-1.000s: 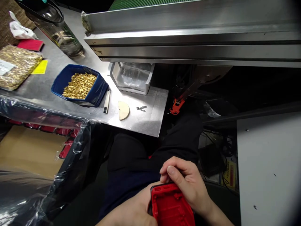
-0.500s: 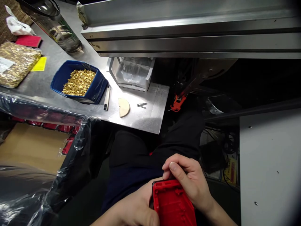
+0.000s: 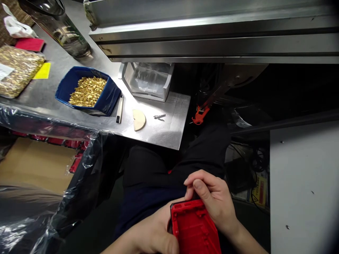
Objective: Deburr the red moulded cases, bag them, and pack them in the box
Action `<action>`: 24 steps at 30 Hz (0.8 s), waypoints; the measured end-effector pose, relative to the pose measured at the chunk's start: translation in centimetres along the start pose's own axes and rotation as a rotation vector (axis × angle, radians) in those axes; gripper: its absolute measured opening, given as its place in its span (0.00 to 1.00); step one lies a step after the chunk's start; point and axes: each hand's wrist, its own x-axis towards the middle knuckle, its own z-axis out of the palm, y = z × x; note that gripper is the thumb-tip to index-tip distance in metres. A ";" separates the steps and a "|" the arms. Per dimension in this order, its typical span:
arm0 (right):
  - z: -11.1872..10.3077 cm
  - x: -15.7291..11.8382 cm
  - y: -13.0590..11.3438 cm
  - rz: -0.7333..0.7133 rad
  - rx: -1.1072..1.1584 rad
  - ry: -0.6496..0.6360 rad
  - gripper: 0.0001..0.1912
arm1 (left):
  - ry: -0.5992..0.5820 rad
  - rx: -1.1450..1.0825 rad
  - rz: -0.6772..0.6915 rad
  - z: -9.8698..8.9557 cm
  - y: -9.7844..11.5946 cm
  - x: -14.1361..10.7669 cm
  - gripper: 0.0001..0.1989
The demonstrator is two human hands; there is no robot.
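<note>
Low in the view, over my lap, is a red plastic housing [image 3: 194, 225] with raised ribs inside and a dark outer edge. My left hand [image 3: 161, 229] grips it from the left, the thumb over the near rim and the other fingers hidden beneath. At its upper right edge, my right hand [image 3: 213, 201] is closed, with curled fingers and the thumb against the index finger. Whatever those fingers hold, if anything, is hidden. The lower end of the housing runs out of the picture.
A blue bin [image 3: 103, 100] of small brass parts stands on the metal table [image 3: 169, 135], near a white-handled tool [image 3: 120, 109], a half-round disc [image 3: 139, 120], small snips [image 3: 159, 117] and a grey bin [image 3: 166, 88]. An aluminium beam [image 3: 212, 46] crosses above. Left is a plastic-lined box [image 3: 39, 165] with red parts.
My right hand has shifted very slightly upward at the housing's edge. The housing stays in my left hand, and the whole view has moved only a little.
</note>
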 end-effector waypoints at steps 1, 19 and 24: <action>0.0 0.0 0.1 -0.020 -0.024 0.031 0.12 | -0.001 -0.016 0.000 0.0 -0.1 0.0 0.57; 0.7 0.0 0.3 -0.086 -0.154 0.340 0.18 | 0.084 -0.007 0.066 0.1 0.3 0.0 0.50; 0.9 0.1 0.3 -0.041 -0.052 0.212 0.18 | 0.092 0.016 0.083 0.3 0.5 -0.1 0.47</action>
